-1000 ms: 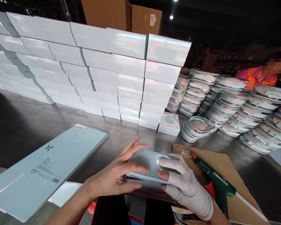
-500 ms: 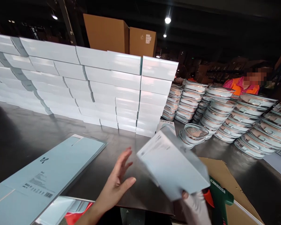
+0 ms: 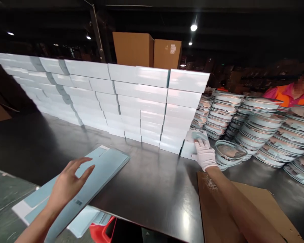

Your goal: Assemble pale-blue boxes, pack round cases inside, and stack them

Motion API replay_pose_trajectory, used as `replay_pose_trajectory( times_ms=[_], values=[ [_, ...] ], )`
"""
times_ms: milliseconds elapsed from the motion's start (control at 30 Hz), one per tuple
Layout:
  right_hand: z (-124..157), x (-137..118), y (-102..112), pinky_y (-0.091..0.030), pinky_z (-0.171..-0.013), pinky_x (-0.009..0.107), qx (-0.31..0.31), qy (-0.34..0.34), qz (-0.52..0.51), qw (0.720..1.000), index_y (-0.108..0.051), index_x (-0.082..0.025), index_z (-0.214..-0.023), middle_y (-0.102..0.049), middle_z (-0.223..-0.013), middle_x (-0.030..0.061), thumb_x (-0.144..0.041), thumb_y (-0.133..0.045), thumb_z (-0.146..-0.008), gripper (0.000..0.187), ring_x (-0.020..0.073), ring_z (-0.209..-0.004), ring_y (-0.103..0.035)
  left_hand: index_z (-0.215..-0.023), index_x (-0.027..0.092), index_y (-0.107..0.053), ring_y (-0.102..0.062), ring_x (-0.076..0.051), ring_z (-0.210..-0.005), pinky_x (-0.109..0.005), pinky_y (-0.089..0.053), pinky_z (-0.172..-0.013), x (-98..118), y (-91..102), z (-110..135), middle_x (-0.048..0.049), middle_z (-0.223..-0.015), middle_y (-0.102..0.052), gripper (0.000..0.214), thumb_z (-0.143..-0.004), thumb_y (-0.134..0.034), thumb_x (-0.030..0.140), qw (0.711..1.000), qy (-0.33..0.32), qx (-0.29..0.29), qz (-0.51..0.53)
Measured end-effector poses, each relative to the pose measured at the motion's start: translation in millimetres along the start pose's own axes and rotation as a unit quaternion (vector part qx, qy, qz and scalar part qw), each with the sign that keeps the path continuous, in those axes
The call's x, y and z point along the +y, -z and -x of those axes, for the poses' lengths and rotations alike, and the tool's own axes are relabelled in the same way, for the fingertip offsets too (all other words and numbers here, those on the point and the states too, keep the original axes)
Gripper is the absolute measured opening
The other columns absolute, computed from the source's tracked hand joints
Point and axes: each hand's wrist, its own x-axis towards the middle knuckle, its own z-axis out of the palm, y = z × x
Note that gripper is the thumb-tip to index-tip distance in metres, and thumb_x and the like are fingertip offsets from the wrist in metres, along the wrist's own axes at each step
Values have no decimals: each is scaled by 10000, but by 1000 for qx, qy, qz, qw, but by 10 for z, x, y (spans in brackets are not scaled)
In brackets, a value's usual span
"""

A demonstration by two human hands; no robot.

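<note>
My right hand (image 3: 204,154), in a white glove, reaches far forward and grips a small pale blue box (image 3: 195,139). The box sits on top of another like it, right beside the end of a wall of white boxes (image 3: 142,101). My bare left hand (image 3: 68,182) hovers with fingers spread just above a pile of flat pale blue carton blanks (image 3: 103,165) at the table's near left edge; it holds nothing.
Stacks of wrapped round glass lids (image 3: 255,125) fill the right side of the dark table (image 3: 147,182). A brown cardboard sheet (image 3: 245,209) lies under my right forearm. Brown cartons (image 3: 147,50) stand behind the wall. A person in orange (image 3: 291,96) works at far right.
My right hand carried the pale blue box away from my lap and set it down by the white wall. My left hand let go and moved left over the flat blanks.
</note>
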Motion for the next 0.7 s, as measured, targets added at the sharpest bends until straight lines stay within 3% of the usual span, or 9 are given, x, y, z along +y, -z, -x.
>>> replay_pose_trajectory(
  times_ms=[67, 133, 233, 333, 433, 500, 600, 667, 700],
  values=[
    [131, -32, -4, -419, -1083, 756, 13, 15, 1, 1000, -598, -150, -1392, -510, -1580, 212, -176, -803, -803, 625, 496, -1493, -380, -1166, 162, -691, -736, -448, -1067, -545, -597, -846, -170, 10, -181, -218, -1281, -717, 619, -914, -462, 679, 997, 32, -2, -70],
    [341, -52, 68, -439, -1076, 746, 46, 42, -16, 998, -543, -100, -1441, -504, -1571, 255, -211, -717, -864, 614, 506, -1477, -407, -976, 101, -716, -712, -541, -1067, -603, -596, -770, -316, -4, -334, -267, -1085, -755, 683, -829, -555, 749, 988, 61, -20, -139],
    [759, -130, 246, -541, -1096, 500, 92, 128, -66, 985, -507, -124, -1439, -650, -1441, 192, -273, -564, -962, 502, 319, -1322, -634, -661, 122, -664, -757, -521, -805, -524, -586, -557, -384, -7, -460, -267, -791, -753, 620, -742, -675, 736, 972, 77, -56, -213],
    [1178, -334, 446, -595, -1007, 340, 137, 214, -106, 961, -520, -209, -1365, -747, -1284, 85, -285, -513, -1004, 368, 196, -1151, -727, -723, 79, -694, -754, -520, -888, -503, -584, -608, -220, 137, -453, -315, -896, -751, 639, -844, -594, 699, 960, 44, -33, -274],
    [1468, -672, 672, -585, -933, 416, 219, 253, -81, 939, -561, -165, -1282, -758, -1189, 123, -244, -467, -1033, 277, 254, -1087, -719, -1022, -6, -698, -736, -500, -1010, -447, -566, -680, 84, 409, -312, -309, -1047, -736, 731, -948, -464, 683, 952, -22, 12, -304],
    [1582, -931, 820, -556, -810, 446, 267, 246, -44, 931, -588, -145, -1204, -760, -1040, 130, -224, -470, -1029, 226, 286, -935, -704, -1147, 47, -655, -773, -397, -935, -323, -507, -588, 302, 559, -135, -225, -1064, -755, 640, -1018, -402, 621, 953, -59, 37, -294],
    [1693, -1246, 957, -467, -618, 392, 304, 230, -39, 924, -586, -167, -1120, -691, -785, 64, -254, -506, -1001, 168, 243, -643, -602, -963, 206, -641, -751, -224, -634, -242, -379, -457, 605, 627, 232, -34, -830, -772, 399, -1039, -482, 564, 951, -216, 97, -199],
    [1750, -1340, 981, -493, -626, 406, 294, 198, -67, 933, -612, -167, -1097, -709, -807, 86, -305, -519, -984, 202, 260, -656, -630, -905, 240, -586, -690, -164, -510, -238, -420, -482, 770, 585, 498, 31, -696, -719, 309, -1052, -523, 505, 926, -354, 112, -72],
    [1772, -1344, 985, -531, -664, 416, 256, 170, -110, 945, -643, -166, -1072, -741, -865, 106, -315, -541, -966, 209, 276, -714, -675, -908, 251, -568, -674, -152, -493, -236, -450, -515, 835, 551, 624, 47, -676, -696, 286, -1068, -506, 480, 919, -379, 103, -13]
  ],
)
